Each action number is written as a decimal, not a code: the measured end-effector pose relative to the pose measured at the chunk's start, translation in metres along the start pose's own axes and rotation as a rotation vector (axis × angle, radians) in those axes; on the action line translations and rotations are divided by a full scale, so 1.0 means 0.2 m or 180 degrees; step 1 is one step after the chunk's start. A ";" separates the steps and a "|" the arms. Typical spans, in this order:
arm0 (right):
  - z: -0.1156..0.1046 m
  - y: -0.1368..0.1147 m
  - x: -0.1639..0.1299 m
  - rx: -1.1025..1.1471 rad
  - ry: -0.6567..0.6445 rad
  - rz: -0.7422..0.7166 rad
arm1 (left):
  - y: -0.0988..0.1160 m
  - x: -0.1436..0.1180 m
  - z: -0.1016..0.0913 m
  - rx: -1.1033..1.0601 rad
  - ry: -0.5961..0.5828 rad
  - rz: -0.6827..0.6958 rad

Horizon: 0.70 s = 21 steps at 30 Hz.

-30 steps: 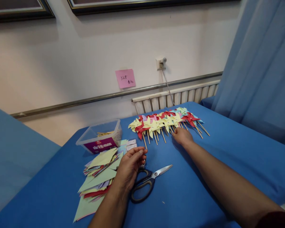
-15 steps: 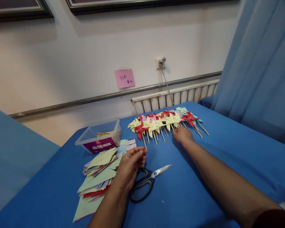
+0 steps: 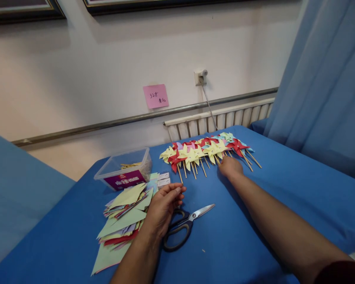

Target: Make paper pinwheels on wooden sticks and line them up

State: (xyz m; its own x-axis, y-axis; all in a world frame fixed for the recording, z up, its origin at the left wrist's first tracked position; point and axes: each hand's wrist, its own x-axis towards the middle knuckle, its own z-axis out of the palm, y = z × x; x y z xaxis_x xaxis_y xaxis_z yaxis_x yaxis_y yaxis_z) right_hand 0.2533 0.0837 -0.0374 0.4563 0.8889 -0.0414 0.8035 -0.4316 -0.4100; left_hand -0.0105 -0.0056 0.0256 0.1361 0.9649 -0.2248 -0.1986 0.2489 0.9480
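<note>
Several paper pinwheels on thin wooden sticks lie overlapped at the back of the blue table. My right hand (image 3: 231, 167) is closed at the stick of a yellow pinwheel (image 3: 213, 149) in the front row; its fingertips are mostly hidden. Loosely curled, my left hand (image 3: 165, 203) shows nothing held, and its fingertips are at the lower end of the stick of a red pinwheel (image 3: 174, 161). Beside that hand lie scissors (image 3: 192, 221) with dark handles, blades together and pointing right. A stack of coloured paper (image 3: 118, 227) sits left of my left wrist.
A clear plastic box (image 3: 126, 167) with a purple label holds wooden sticks at the back left. Small white printed boxes (image 3: 163, 179) stand near it. Behind the table are a radiator (image 3: 225, 118) and a plugged-in cord (image 3: 208, 102). A blue curtain (image 3: 325, 94) hangs at right.
My right hand has shifted very slightly to the right at the pinwheel stick. My left hand, the scissors and the paper stack stay nearly the same.
</note>
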 end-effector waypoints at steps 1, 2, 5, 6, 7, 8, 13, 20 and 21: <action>0.00 0.00 0.00 -0.0001 -0.0011 -0.0009 | 0.00 0.00 0.00 0.0002 -0.0004 -0.0005; 0.00 0.00 0.00 -0.0001 -0.0021 -0.0013 | 0.00 0.00 0.00 0.0000 -0.0007 -0.0007; 0.00 0.00 0.00 0.0007 -0.0036 -0.0009 | 0.00 0.00 0.00 -0.0011 -0.0001 -0.0001; -0.01 0.00 0.00 0.0011 -0.0046 -0.0010 | 0.00 0.00 0.00 -0.0013 -0.0002 0.0000; -0.01 0.00 0.00 0.0014 -0.0063 -0.0013 | -0.01 0.00 0.00 -0.0013 -0.0008 -0.0003; -0.01 0.00 0.00 0.0017 -0.0083 -0.0019 | -0.01 0.00 0.00 -0.0011 -0.0018 -0.0009; -0.02 0.00 0.00 0.0010 -0.0164 -0.0060 | -0.01 0.00 0.00 0.0027 -0.0061 -0.0055; -0.04 0.01 0.01 -0.0032 -0.0109 -0.0016 | -0.01 0.00 0.00 0.0071 -0.0102 -0.0054; -0.05 0.01 0.01 -0.0029 -0.0099 -0.0010 | -0.01 0.00 0.00 0.0075 -0.0115 -0.0058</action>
State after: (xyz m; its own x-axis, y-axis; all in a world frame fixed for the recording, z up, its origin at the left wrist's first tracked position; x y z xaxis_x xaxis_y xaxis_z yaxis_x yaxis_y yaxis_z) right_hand 0.2599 0.0822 -0.0297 0.4417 0.8946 -0.0685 0.8086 -0.4300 -0.4017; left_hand -0.0100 -0.0070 0.0243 0.1746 0.9564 -0.2342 -0.1729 0.2640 0.9489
